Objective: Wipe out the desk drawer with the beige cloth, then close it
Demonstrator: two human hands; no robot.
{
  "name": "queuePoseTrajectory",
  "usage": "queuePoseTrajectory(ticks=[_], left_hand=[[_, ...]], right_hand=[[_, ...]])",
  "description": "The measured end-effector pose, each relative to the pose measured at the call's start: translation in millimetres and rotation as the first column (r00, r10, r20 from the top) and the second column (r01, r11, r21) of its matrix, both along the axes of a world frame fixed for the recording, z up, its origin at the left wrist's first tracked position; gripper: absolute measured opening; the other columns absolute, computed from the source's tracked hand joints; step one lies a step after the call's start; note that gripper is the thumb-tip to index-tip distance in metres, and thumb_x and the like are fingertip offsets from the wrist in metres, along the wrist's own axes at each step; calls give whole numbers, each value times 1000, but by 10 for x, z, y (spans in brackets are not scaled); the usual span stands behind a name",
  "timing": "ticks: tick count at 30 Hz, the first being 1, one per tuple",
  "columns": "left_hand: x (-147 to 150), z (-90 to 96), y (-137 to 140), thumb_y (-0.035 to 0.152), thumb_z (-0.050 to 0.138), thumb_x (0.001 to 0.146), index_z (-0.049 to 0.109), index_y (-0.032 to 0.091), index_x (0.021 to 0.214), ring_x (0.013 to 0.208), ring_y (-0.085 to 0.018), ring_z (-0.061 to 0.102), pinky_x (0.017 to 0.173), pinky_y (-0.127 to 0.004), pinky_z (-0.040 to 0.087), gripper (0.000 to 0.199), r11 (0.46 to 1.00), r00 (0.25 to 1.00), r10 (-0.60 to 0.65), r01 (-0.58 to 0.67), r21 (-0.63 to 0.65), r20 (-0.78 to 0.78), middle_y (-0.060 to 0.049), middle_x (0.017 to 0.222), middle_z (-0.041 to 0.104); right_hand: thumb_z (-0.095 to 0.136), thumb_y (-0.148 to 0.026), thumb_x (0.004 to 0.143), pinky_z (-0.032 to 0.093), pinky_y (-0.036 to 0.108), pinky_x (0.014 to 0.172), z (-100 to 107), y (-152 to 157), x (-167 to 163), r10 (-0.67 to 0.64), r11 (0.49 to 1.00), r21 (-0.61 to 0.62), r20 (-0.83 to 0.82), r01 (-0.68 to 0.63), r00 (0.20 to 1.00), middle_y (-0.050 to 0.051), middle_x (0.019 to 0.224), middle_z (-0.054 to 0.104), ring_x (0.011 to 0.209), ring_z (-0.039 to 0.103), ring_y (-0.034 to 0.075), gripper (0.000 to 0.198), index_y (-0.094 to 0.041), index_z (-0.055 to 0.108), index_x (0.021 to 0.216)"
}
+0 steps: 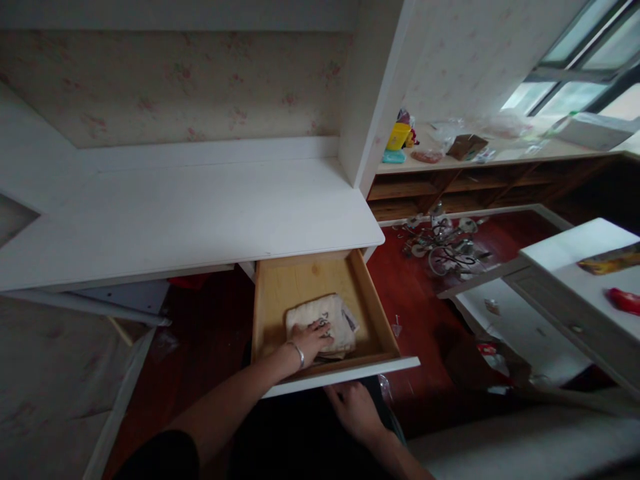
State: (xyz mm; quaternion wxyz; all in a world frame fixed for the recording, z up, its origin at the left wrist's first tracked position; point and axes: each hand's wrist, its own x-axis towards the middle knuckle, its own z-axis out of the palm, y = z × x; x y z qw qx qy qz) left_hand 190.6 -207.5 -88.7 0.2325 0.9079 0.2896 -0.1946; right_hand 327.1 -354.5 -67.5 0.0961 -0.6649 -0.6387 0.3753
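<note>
A light wooden drawer (315, 270) with a white front is pulled out from under a white desk (210, 207). Inside it lies a folded cream cloth bundle (313, 310) with dark lettering and a dark patch at its right side. My left hand (311, 339), with a silver bracelet at the wrist, rests flat on this bundle, its fingers spread out. Just below the drawer's white front edge (365, 368) is my right hand (355, 407), its fingers curled in close to the front. The drawer front hides part of those fingers, and whatever they grip is out of sight.
A chandelier (445, 243) lies on the red floor to the right. Beyond it, a low shelf unit (450, 163) carries a yellow container (398, 136), a brown box (467, 147) and plastic wrapping. At far right stands a white drawer cabinet (560, 267) with a red item (625, 300) on top.
</note>
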Motion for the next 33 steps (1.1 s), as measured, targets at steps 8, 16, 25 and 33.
queuePoseTrajectory(ticks=[8, 16, 25, 33], left_hand=[[-682, 25, 386, 9, 57, 61, 45, 33, 125, 139, -27, 19, 99, -57, 34, 69, 978, 981, 180, -171, 124, -68, 2, 155, 15], [-290, 38, 1173, 24, 56, 74, 39, 33, 130, 140, -30, 10, 100, -70, 16, 60, 925, 935, 351, -339, 172, -44, -1, 155, 10], [650, -6, 1197, 32, 61, 73, 35, 33, 135, 138, -35, 12, 103, -67, 15, 68, 961, 969, 245, -247, 123, 30, -3, 155, 15], [1113, 62, 689, 30, 62, 68, 37, 40, 135, 134, -41, 16, 97, -69, 25, 73, 994, 996, 84, -87, 70, 34, 2, 153, 21]], right_hand=[[28, -42, 97, 40, 25, 71, 54, 36, -3, 22, 999, -25, 5, -22, 1000, 6, 85, 73, 85, 67, 19, 51, -21, 71, 79], [28, -41, 97, 40, 23, 69, 63, 6, -28, 9, 1000, 17, 18, -10, 1000, 3, 84, 73, 80, 67, 17, 50, -22, 71, 78], [31, -38, 96, 41, 24, 72, 55, 41, -59, 48, 999, 15, 116, -50, 992, 7, 86, 73, 84, 67, 20, 48, -21, 72, 81], [29, -38, 97, 41, 24, 69, 31, 35, -49, 24, 1000, 4, 82, -25, 996, 6, 83, 73, 80, 68, 18, 50, -21, 71, 77]])
